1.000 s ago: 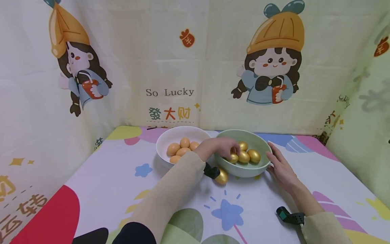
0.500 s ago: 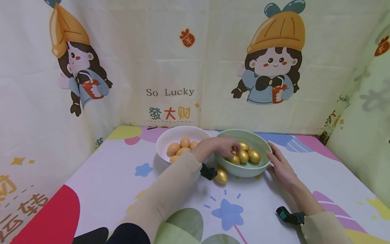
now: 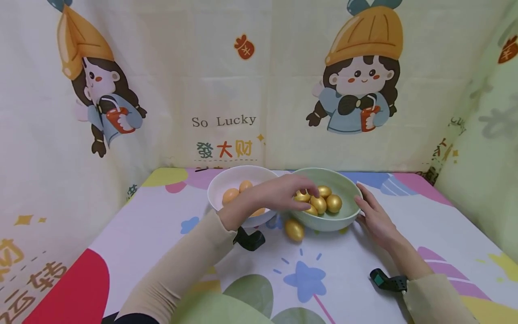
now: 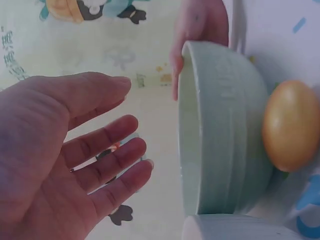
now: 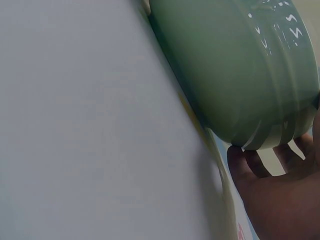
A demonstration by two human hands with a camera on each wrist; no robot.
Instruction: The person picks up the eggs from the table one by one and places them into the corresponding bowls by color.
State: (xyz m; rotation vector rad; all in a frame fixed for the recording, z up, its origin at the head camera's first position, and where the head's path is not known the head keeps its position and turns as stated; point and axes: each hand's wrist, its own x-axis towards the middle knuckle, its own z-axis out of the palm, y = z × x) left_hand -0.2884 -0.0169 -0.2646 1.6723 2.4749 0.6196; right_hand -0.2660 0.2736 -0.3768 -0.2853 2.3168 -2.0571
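My left hand [image 3: 285, 191] hovers over the left side of the green bowl [image 3: 329, 224], palm down. In the left wrist view its fingers [image 4: 112, 162] are spread and loosely bent, with nothing between thumb and fingers. Several gold eggs [image 3: 318, 204] lie in the green bowl, partly covered by that hand. My right hand [image 3: 378, 220] rests against the bowl's right side; in the right wrist view its fingertips [image 5: 239, 152] touch the outer wall. One more gold egg [image 3: 294, 230] lies on the table just in front of the green bowl.
A white bowl [image 3: 259, 175] with several brown eggs [image 3: 230, 195] stands close to the green bowl's left; my left forearm crosses over it. A patterned cloth covers the table [image 3: 348, 279]. A printed curtain [image 3: 291, 144] hangs right behind both bowls.
My left hand has drawn up out of the green bowl and back to the left, its fingers opening. The gold eggs inside have shifted slightly. My right hand stays at the bowl.
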